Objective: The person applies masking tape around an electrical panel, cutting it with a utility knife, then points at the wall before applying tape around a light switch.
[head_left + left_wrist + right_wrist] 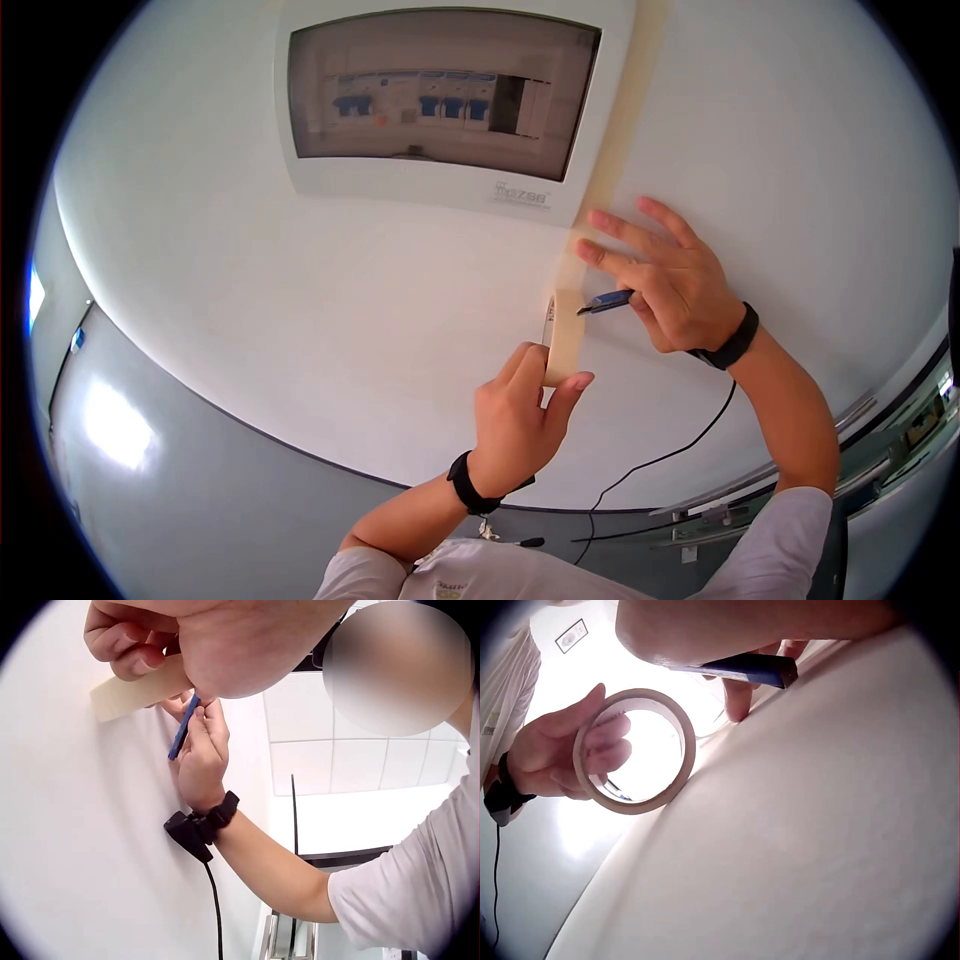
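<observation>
My left hand [516,412] grips a roll of cream tape [565,338], fingers hooked through its hole, as the right wrist view shows with the roll [682,761]. From the roll a strip of tape [623,120] runs up the wall along the right edge of the panel box. My right hand [678,285] holds a blue cutter [608,301] between thumb and fingers, its tip beside the roll's upper part. Other fingers of that hand are spread at the wall, near the strip below the box's corner. In the left wrist view the blue cutter [184,727] lies just below the roll.
The panel box [450,180] on the white wall has a tinted window with switches behind it. A black cable [665,458] hangs from my right wrist. Metal rails [860,475] stand at the lower right.
</observation>
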Motion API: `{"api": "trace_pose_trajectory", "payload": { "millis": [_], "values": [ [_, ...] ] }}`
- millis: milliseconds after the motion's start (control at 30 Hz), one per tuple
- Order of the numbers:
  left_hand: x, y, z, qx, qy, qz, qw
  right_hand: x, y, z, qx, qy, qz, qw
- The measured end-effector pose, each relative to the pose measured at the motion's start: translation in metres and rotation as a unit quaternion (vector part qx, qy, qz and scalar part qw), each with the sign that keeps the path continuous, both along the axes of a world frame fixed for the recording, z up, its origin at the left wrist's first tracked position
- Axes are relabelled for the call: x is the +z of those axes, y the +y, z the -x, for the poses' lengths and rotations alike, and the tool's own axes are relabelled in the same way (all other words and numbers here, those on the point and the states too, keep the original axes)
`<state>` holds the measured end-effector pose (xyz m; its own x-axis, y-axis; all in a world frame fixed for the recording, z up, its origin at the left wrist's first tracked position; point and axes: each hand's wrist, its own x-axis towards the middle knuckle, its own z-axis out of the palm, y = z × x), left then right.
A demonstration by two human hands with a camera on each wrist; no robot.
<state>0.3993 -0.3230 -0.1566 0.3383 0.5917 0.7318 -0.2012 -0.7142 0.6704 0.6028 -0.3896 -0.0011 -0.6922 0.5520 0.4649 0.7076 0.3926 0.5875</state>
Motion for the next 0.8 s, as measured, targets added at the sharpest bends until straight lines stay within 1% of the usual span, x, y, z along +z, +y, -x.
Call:
{"api": "trace_pose_trajectory", "payload": {
  "millis": [67, 133, 200, 267, 333, 367, 433, 467, 533, 633, 667, 733, 800],
  "values": [
    [0.004, 0.001, 0.000, -0.006, -0.003, -0.004, 1.000, 0.004, -0.001, 0.003, 0.002, 0.001, 0.011, 1.000],
    [0.006, 0.001, 0.001, -0.007, 0.010, 0.002, 1.000, 0.007, -0.004, 0.007, -0.072, 0.034, 0.047, 0.996],
    [0.018, 0.008, 0.008, -0.007, -0.001, 0.004, 1.000, 0.019, 0.004, 0.016, -0.074, 0.012, 0.048, 0.996],
    [0.017, 0.009, 0.007, -0.008, -0.007, 0.003, 1.000, 0.015, 0.009, 0.011, -0.076, -0.005, 0.048, 0.996],
    [0.012, 0.009, 0.005, -0.004, 0.001, -0.007, 1.000, 0.009, 0.011, 0.004, 0.000, 0.002, 0.021, 1.000],
    [0.010, 0.007, 0.005, -0.008, 0.002, -0.005, 1.000, 0.008, 0.007, 0.004, -0.005, 0.003, 0.022, 1.000],
    [0.007, 0.007, 0.002, -0.007, 0.002, -0.024, 1.000, 0.011, 0.001, 0.008, -0.085, 0.019, 0.058, 0.995],
    [0.006, 0.008, -0.001, -0.008, -0.003, -0.023, 1.000, 0.013, -0.001, 0.009, -0.086, 0.015, 0.059, 0.994],
    [0.001, 0.006, -0.004, -0.001, -0.006, -0.046, 0.999, 0.014, -0.005, 0.013, -0.173, 0.053, 0.116, 0.977],
    [0.002, 0.006, -0.004, -0.001, -0.002, -0.054, 0.999, 0.015, -0.003, 0.022, -0.174, 0.055, 0.108, 0.977],
    [-0.002, 0.003, -0.010, -0.003, 0.000, -0.053, 0.999, 0.008, -0.004, 0.012, -0.175, 0.057, 0.110, 0.977],
    [-0.001, 0.002, -0.011, -0.005, 0.012, -0.060, 0.998, 0.001, 0.002, -0.001, -0.043, 0.013, 0.042, 0.998],
    [0.003, 0.001, -0.011, -0.010, 0.006, -0.056, 0.998, 0.000, 0.002, -0.007, -0.034, 0.007, 0.033, 0.999]
  ]
}}
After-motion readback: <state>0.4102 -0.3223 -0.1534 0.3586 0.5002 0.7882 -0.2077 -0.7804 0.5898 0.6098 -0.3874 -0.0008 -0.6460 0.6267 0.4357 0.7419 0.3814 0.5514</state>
